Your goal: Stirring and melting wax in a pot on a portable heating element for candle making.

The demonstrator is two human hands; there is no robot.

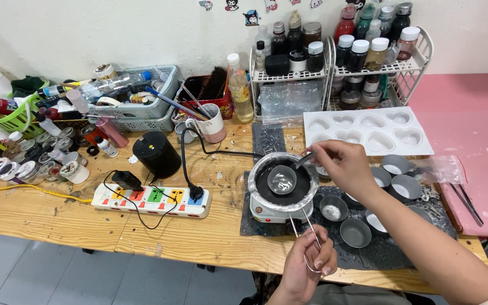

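Left hand (306, 261) pinching thin wire handle (307, 237); right hand (343, 164) pinching small metal spoon (303, 160). Best kept level over small round electric hotplate (280, 210), stirring slow.

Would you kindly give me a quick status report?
Left hand grips wire handle. Right hand holds spoon in pot. Small tins crowd right.
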